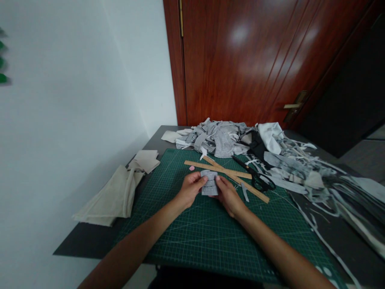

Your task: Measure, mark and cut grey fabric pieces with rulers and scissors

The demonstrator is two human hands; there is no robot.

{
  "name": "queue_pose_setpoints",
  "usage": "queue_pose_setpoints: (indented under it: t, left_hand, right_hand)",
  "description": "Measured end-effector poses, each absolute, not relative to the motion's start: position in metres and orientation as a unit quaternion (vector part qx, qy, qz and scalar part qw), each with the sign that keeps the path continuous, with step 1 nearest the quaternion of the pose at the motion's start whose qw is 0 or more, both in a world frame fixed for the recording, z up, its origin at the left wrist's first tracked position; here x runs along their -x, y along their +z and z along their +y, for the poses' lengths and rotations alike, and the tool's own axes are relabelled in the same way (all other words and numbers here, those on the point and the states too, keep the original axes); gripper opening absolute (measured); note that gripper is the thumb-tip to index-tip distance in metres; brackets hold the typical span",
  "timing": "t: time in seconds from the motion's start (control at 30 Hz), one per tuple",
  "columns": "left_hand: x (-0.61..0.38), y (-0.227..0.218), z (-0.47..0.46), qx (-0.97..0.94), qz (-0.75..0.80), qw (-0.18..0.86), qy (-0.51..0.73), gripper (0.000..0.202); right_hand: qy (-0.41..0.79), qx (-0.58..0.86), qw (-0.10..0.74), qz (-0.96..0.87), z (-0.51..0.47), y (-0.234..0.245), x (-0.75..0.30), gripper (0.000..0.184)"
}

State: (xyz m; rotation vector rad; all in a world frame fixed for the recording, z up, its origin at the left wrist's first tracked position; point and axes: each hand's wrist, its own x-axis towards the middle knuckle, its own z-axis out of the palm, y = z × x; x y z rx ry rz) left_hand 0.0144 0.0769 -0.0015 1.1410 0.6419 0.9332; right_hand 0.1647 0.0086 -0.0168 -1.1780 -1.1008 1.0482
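Note:
A small piece of grey fabric (209, 185) with dark lines across it is held up above the cutting mat, near the middle of the view. My left hand (191, 188) pinches its left edge, thumb on the front. On the other side my right hand (227, 194) grips the right edge the same way. Fingers behind the cloth are mostly hidden. Just beyond the hands, two wooden rulers (255, 192) lie crossed on the green cutting mat (192, 237). A pink chalk piece (191, 168) rests near the left ruler end.
Black scissors (261, 180) lie right of the rulers, beside a narrow grey scrap (245, 192). Heaped grey fabric scraps (224, 140) line the back and right. Folded beige cloth (116, 196) sits at the left, against the white wall (75, 100). A wooden door (234, 60) stands behind.

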Motion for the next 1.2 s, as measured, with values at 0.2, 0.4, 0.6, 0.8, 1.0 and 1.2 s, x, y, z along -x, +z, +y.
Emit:
queue_pose_setpoints:
  t: [0.2,0.4,0.6,0.8,1.0,1.2]
  left_hand:
    - [-0.018,-0.006,0.068,-0.531,0.298,0.701,0.371,0.043]
    - [-0.017,-0.003,0.067,-0.469,0.294,0.741,0.379,0.047]
    - [-0.021,-0.003,0.062,-0.401,0.274,0.776,0.403,0.047]
    - [-0.011,-0.001,0.076,-0.439,0.212,0.812,0.321,0.051]
    - [-0.007,-0.011,0.096,-0.507,0.246,0.730,0.386,0.081]
    - [-0.017,-0.027,0.101,-0.616,0.319,0.555,0.458,0.062]
  right_hand:
    - [0.391,0.477,0.508,-0.601,0.000,-0.012,-0.153,0.054]
    - [0.270,0.560,0.547,-0.560,-0.001,-0.012,-0.159,0.055]
    - [0.064,0.570,0.477,-0.666,-0.009,-0.018,-0.160,0.066]
    - [0.175,0.527,0.450,-0.699,-0.007,-0.015,-0.167,0.046]
    - [0.180,0.595,0.553,-0.556,-0.005,0.006,-0.216,0.040]
    - [0.204,0.705,0.521,-0.437,-0.079,0.027,-0.328,0.026]
